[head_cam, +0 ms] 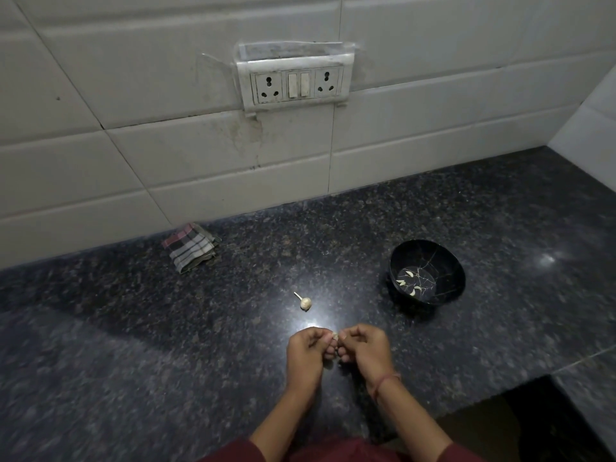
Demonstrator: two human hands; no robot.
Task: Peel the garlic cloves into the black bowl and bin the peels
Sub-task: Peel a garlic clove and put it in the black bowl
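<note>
Head view: dark counter (pixel 200 345) fills lower frame. Bowl (pixel 443 261) right of centre, few peeled cloves (pixel 411 285) inside. Left hand (pixel 308 353) and right hand (pixel 365 350) lower centre, fingers curled, both pinching clove (pixel 335 335) between them. Garlic stub (pixel 305 303) just above hands. No bin visible. Risk: peel scraps drop onto speckled counter and get lost; slippery clove pops free, bowl well apart.
</note>
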